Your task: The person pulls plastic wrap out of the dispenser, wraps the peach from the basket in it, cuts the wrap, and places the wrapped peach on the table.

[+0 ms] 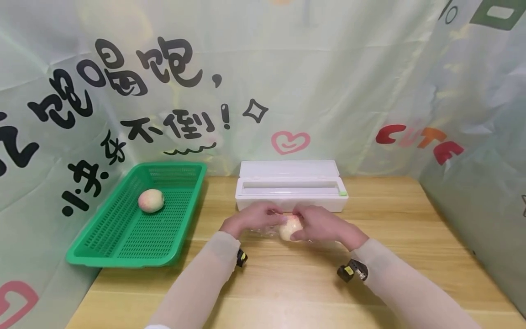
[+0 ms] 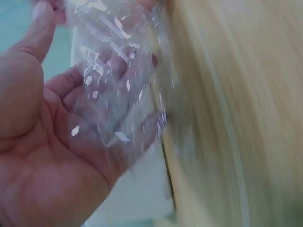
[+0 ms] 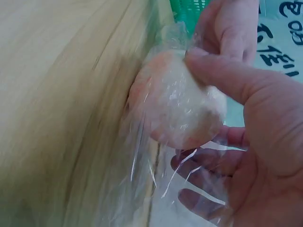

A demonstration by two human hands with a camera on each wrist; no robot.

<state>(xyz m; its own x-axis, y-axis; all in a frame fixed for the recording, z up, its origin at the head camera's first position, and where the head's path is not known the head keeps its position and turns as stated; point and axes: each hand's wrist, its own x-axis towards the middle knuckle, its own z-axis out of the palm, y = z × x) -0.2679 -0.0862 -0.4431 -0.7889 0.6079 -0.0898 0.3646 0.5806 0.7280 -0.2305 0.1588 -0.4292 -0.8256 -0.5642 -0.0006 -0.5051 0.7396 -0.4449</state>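
Observation:
A pale peach [image 1: 291,228] with a pink blush is held between the two hands in front of the white box, clear plastic wrap [image 3: 175,94] lying over it. The right hand [image 1: 322,224] grips it, thumb [image 3: 222,71] pressed on its wrapped top and fingers behind. From the other side the left hand [image 1: 259,215] meets the peach, thumb tip right at it in the head view. Crinkled plastic wrap [image 2: 118,90] hangs across the left hand's curled fingers in the left wrist view, where the peach is out of sight.
Behind the hands stands a white wrap box [image 1: 287,201], its lid raised. A green plastic basket [image 1: 181,242] at the left holds another peach [image 1: 151,201]. Printed cloth [image 1: 328,91] hangs behind and beside the wooden table [image 1: 287,297].

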